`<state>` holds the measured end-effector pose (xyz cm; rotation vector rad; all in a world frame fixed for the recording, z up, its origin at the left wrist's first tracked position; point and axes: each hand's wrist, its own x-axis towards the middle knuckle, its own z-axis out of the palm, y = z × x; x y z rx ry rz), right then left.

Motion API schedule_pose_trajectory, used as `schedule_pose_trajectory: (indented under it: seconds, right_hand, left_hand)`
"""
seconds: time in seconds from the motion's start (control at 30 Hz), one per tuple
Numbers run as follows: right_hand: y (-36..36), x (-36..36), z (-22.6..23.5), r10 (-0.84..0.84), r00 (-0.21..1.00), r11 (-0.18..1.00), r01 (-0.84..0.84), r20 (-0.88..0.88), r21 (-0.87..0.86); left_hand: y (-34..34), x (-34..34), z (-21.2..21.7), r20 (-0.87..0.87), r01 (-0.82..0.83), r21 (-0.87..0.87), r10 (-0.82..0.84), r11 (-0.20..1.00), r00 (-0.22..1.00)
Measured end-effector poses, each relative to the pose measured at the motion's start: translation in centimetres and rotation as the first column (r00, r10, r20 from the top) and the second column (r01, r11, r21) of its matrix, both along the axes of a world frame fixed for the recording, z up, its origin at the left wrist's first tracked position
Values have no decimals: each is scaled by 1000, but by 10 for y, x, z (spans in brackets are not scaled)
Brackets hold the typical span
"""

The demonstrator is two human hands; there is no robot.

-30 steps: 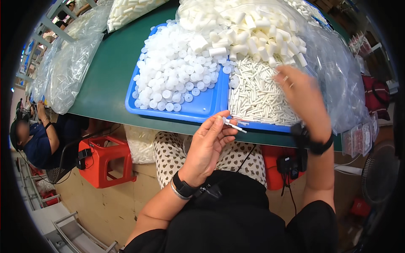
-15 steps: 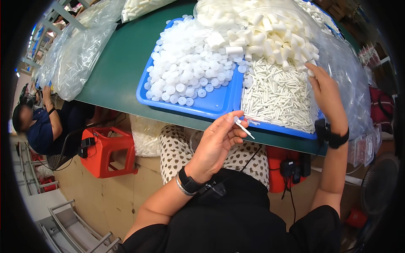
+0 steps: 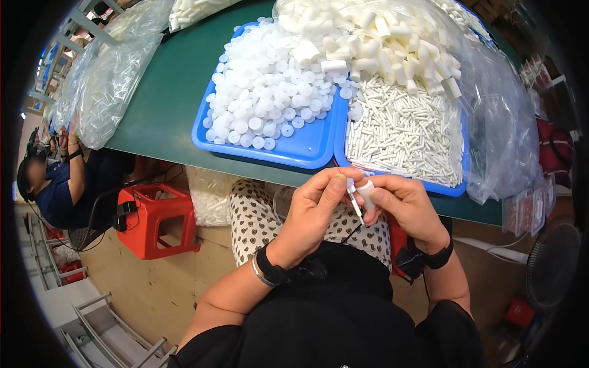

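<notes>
Head view: the left hand (image 3: 310,211) is pinched on a thin white rod (image 3: 356,206), the right hand (image 3: 410,211) on a thicker white cylinder (image 3: 366,194), side by side near the blue tray (image 3: 454,189) (over the patterned trousers (image 3: 250,211)). A slackened pinch could drop the rod; squeezing too hard might dent the cylinder.

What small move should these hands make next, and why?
Probably ease the cylinder toward the tip of the stick. The left hand pinches the stick, which points downward, and the right hand holds the cylinder right beside it. They look not yet joined, though I cannot tell whether they touch.
</notes>
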<state>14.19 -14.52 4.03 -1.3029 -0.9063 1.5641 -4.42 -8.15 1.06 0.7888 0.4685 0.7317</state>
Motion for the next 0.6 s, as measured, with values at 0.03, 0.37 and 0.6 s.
schedule_pose_trajectory:
  seconds: [0.03, 0.37, 0.6]
  right_hand:
    - [-1, 1, -3, -1, 999, 1000, 1, -47, -15]
    - [-3, -9, 7, 21, 994, 999, -26, 109, 46]
    - [-6, -10, -1, 13, 991, 998, -21, 134, 53]
  left_hand:
    - [-1, -1, -1, 13, 5, -4, -4, 1000, 1000]
    - [-4, 4, -8, -87, 32, -138, -45, 990, 995]
    - [-5, 7, -4, -105, 19, -131, -33, 991, 994]
